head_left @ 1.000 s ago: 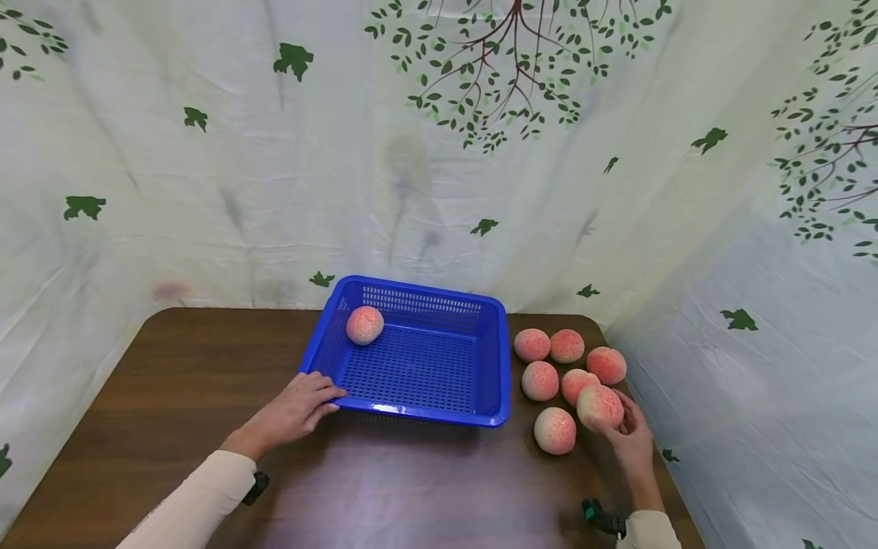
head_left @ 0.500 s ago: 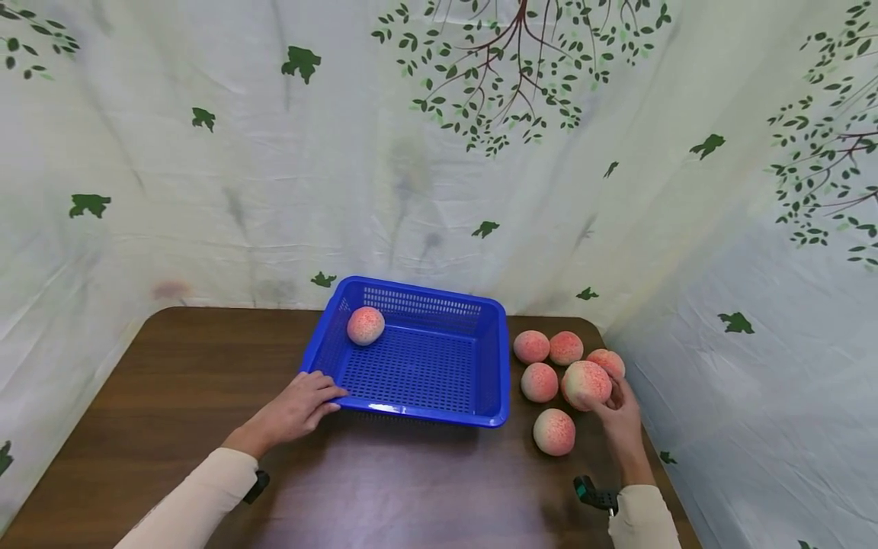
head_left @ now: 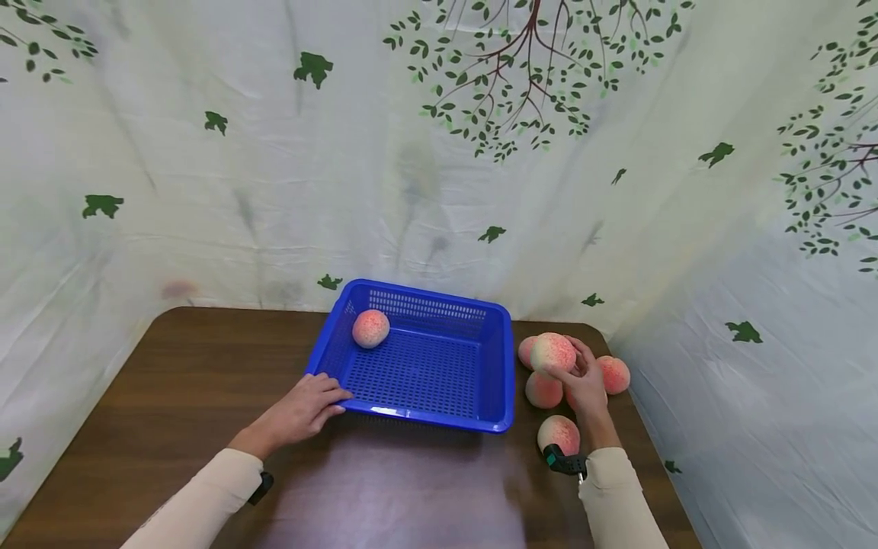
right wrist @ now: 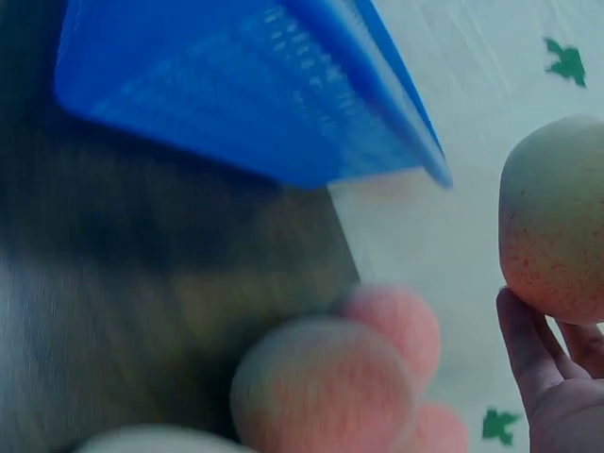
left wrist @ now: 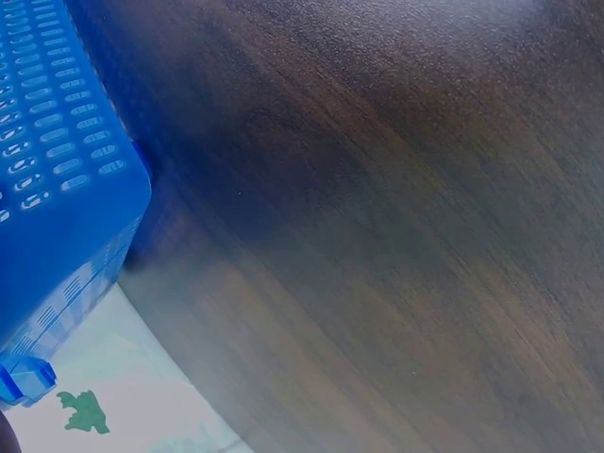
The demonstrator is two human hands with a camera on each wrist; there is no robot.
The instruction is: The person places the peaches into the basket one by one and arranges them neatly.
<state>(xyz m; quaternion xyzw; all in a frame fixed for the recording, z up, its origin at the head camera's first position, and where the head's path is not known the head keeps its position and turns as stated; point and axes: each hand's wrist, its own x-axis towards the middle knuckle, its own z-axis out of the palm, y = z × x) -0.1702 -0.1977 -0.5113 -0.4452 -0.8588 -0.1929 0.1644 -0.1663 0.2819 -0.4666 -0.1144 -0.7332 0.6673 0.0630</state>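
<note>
My left hand (head_left: 302,408) grips the near left corner of the rim of a blue plastic basket (head_left: 425,415). Inside that basket, toward its far left corner, lies one peach (head_left: 370,329). Between the thumb and fingers of my right hand (head_left: 585,379) is a second peach (head_left: 552,352), raised above the others right of the basket. The right wrist view shows this held peach (right wrist: 557,222) at the right edge, clear of the table. Several more peaches (head_left: 544,390) lie below and around the right hand, some partly hidden by it.
The brown wooden table (head_left: 384,496) carries everything. A pale cloth (head_left: 274,168) printed with leaves hangs behind and at both sides. One peach (head_left: 613,374) sits near the table's right edge, another (head_left: 559,435) partly behind the right wrist strap.
My right hand has carried its peach leftward and away from me, from the near right of the group to above the far left peaches. The left hand has kept its grip on the basket.
</note>
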